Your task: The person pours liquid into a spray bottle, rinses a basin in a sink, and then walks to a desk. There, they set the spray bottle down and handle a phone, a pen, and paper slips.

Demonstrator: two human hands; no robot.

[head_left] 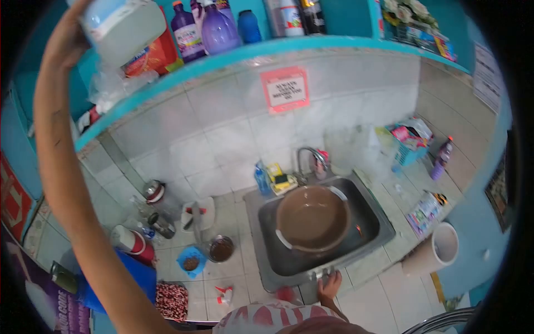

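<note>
At the upper left, my left hand (69, 36) is raised to the shelf, its fingers wrapped round a large translucent plastic jug (133, 33) with a blue label, which is tilted. My right hand (330, 285) rests on the front edge of the steel sink (261, 278), fingers lying over the rim and holding nothing. A brown basin (312, 220) with light handles sits inside the sink under the curved faucet (300, 158).
The teal shelf (245, 53) carries purple bottles (219, 30) and a red pack (158, 55). Left on the counter are a blue bowl (191, 262), a glass of brown contents (221, 249) and a patterned cloth (171, 301). A teal basket (411, 153) and white bin (431, 253) stand right.
</note>
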